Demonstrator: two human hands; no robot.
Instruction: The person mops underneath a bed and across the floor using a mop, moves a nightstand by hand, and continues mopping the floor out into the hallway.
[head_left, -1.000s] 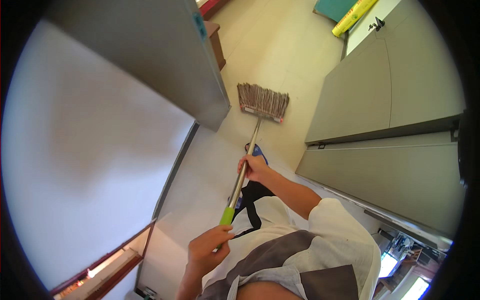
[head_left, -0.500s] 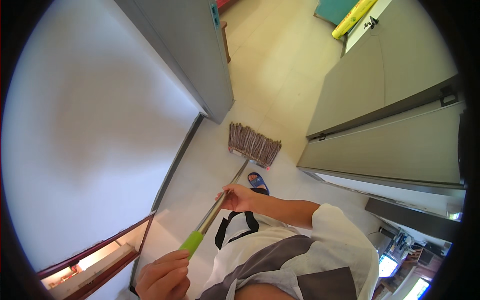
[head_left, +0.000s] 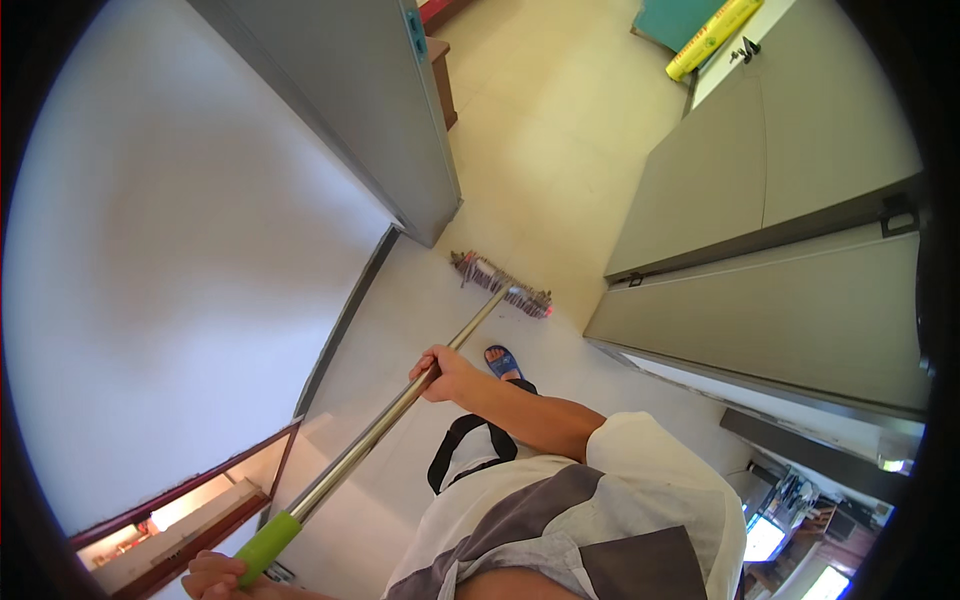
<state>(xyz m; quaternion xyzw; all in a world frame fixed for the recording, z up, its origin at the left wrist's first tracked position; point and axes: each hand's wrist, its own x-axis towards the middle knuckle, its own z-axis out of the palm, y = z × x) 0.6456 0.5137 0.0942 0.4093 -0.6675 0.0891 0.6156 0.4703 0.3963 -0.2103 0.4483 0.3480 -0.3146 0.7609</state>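
A mop with a silver pole slants from the lower left up to the middle of the head view. Its wide head, with grey-brown strands, rests on the pale floor. My right hand is wrapped around the pole partway down. At the lower left my left hand, partly cut off by the picture's edge, grips the green handle end. Just below the mop head is my foot in a blue slipper.
A grey door frame and white wall stand on the left. Grey door panels line the right. A yellow roll leans at the far right. A wooden piece of furniture shows beyond the frame. Tiled floor runs through the doorway.
My left hand has drawn the handle end down and left, and my right hand has shifted slightly left and up. The mop strands, spread forward before, now look bunched along the head.
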